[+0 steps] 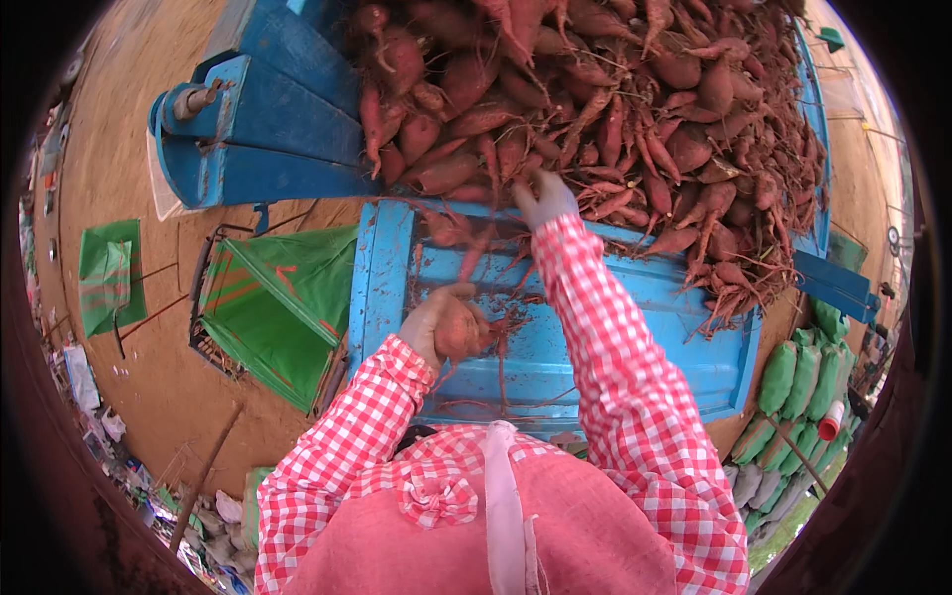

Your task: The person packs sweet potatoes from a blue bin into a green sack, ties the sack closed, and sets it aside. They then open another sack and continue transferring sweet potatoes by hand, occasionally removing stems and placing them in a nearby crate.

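My left hand (426,325), in a pale glove, is closed around a reddish sweet potato (459,331) above the blue tailgate (620,288); hand and root are slightly blurred. Farther forward, my right hand (547,201), gloved too, reaches to the near edge of a big heap of sweet potatoes (605,109). Its fingers curl onto a sweet potato (529,167) there, and their tips are partly hidden. Between the hands a few smeared, stringy roots (476,253) hang over the tailgate's edge. Dirt and root bits lie on the blue metal.
Left of the tailgate, a green sack (273,307) is stretched over a metal frame. Beyond it lies another green sheet (111,278) on bare soil. A blue side panel (268,129) juts out at the upper left. Filled green sacks (803,382) stand at the right, with a pole beside them.
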{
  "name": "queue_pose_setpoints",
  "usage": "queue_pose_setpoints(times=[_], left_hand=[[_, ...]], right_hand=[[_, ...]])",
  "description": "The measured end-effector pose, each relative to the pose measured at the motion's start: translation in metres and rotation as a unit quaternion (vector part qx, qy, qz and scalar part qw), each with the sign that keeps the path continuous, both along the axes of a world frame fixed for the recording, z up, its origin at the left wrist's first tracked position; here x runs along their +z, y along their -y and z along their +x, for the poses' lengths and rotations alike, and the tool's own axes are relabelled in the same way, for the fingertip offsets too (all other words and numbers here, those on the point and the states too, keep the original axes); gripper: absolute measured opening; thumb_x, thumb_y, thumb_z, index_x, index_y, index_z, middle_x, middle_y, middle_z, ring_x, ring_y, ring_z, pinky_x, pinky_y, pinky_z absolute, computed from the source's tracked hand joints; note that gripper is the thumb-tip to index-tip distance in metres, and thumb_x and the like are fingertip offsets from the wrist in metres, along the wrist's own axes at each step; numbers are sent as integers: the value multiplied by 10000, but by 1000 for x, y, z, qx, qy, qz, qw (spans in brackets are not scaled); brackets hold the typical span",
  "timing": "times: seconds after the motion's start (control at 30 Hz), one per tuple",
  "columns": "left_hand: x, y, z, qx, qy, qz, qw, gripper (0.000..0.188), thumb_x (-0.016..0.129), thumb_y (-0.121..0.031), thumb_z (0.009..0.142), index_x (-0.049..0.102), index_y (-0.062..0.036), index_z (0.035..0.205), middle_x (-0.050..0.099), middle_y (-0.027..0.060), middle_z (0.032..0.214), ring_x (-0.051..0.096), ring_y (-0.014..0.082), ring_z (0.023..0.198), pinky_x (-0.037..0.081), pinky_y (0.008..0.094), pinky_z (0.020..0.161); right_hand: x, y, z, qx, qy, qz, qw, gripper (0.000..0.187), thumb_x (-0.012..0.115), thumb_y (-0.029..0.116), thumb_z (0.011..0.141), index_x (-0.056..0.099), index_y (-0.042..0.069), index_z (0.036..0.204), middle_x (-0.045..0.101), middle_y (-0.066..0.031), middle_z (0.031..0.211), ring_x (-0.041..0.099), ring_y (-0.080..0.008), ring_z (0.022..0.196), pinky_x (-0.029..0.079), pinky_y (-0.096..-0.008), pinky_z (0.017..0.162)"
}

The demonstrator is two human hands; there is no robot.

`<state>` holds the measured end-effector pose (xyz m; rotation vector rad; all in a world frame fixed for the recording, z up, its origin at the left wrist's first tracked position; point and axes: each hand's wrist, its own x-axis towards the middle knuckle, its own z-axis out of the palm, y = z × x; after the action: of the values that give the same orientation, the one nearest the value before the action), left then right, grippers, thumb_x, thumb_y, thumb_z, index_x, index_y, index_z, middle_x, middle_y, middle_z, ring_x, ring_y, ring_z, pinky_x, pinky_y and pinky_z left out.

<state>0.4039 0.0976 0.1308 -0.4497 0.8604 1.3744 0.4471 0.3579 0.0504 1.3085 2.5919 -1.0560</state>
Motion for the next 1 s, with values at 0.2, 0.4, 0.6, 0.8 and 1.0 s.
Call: queue_pose_setpoints(times=[0.2, 0.4, 0.6, 0.8, 1.0], left_hand=[[-16, 21, -14, 271, 47, 113, 955, 587, 590, -241, 898, 375, -94, 1424, 525, 169, 1285, 538, 371, 1137, 461, 546, 924], [-31, 37, -21, 234, -150, 46, 960, 683, 702, -343, 863, 392, -100, 1421, 509, 126, 1338, 537, 269, 1172, 459, 426, 971], [-29, 42, -18, 207, -20, -43, 977, 628, 485, -577, 940, 469, -97, 1346, 640, 114, 1155, 654, 246, 974, 567, 366, 755], [4, 9, -10, 135, -54, 134, 980, 563, 519, -314, 939, 372, -82, 1431, 506, 139, 1351, 521, 303, 1229, 526, 411, 880], [50, -14, 19, -173, -585, 141, 780, 816, 473, 22, 790, 158, -62, 1538, 258, 116, 1559, 312, 263, 1414, 331, 375, 1110]], right_hand=[[-59, -13, -79, -88, 127, 25, 988, 790, 607, 564, 813, 435, -6, 1332, 529, -269, 1294, 559, -400, 1164, 465, -462, 970], [-64, -41, -82, -77, 176, -38, 981, 701, 733, 480, 706, 617, -33, 1170, 622, -260, 1193, 601, -375, 1134, 483, -421, 966], [-28, -15, 17, -140, -240, -677, 681, 566, 705, 121, 753, 522, -52, 1260, 667, -127, 1039, 664, -251, 945, 545, -370, 821], [43, 76, 64, -148, -398, -724, 544, 933, 791, 269, 740, 276, 91, 1497, 549, -128, 1287, 576, -276, 1139, 501, -427, 927], [77, 128, 87, -126, -533, -591, 592, 1108, 810, 357, 760, 69, 91, 1539, 402, -90, 1444, 451, -233, 1274, 437, -419, 1001]])
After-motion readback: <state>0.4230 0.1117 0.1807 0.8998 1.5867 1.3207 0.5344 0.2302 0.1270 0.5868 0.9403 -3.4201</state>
